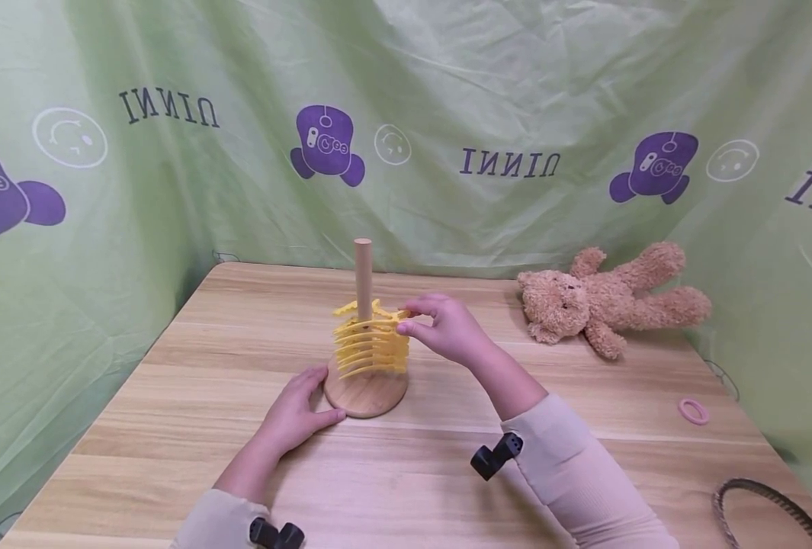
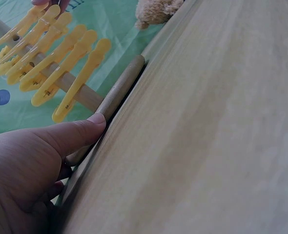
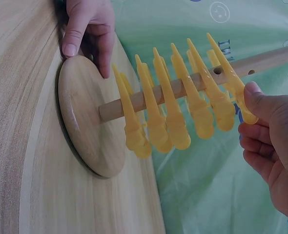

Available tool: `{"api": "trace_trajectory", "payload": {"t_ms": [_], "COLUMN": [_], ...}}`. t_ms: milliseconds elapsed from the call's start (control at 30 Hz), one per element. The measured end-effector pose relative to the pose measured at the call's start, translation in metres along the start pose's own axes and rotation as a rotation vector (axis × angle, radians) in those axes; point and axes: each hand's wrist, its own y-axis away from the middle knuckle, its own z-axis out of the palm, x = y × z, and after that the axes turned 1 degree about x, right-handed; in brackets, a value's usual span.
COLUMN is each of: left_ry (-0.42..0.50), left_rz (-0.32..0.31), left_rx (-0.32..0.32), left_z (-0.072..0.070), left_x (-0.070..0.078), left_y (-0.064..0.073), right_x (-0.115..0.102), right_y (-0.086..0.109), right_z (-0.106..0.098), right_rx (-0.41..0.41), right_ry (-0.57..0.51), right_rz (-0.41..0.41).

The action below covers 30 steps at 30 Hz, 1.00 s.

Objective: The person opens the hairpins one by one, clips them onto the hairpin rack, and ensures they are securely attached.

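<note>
A wooden stand has a round base (image 1: 366, 398) and an upright post (image 1: 363, 271) with small holes in its side. Several yellow hair clips (image 3: 177, 129) straddle the post one above another, spaced apart. At the edge of the base my left hand (image 1: 296, 415) grips the rim, its thumb on the near side and its fingers round the left. My right hand (image 1: 447, 329) pinches the rounded end of the topmost clip (image 3: 232, 78) between thumb and fingers. That clip's pointed end reaches past the post. Bare post rises above it.
A brown teddy bear (image 1: 604, 305) lies on its back at the table's far right. Nearer on the right are a pink ring (image 1: 704, 415) and a brown braided hoop (image 1: 749, 483). A green printed curtain (image 1: 419, 221) hangs round the back and sides of the table.
</note>
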Motion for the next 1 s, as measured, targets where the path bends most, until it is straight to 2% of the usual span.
{"api": "trace_trajectory", "payload": {"t_ms": [200,700,1000], "left_ry": [-0.008,0.002,0.008], "left_rz": [-0.004,-0.008,-0.008], "left_rx": [0.000,-0.008,-0.010], "left_z": [-0.001,0.000,0.001], "left_x": [0.000,0.000,-0.002], "left_y": [0.000,-0.001,0.001], "right_x": [0.001,0.003,0.006], "right_y": [-0.001,0.003,0.010], "right_z": [0.000,-0.002,-0.003], "right_rx": [-0.021,-0.038,-0.030], "right_ry": [0.006,-0.024,-0.071], "right_rz": [-0.022,-0.009,0.045]}}
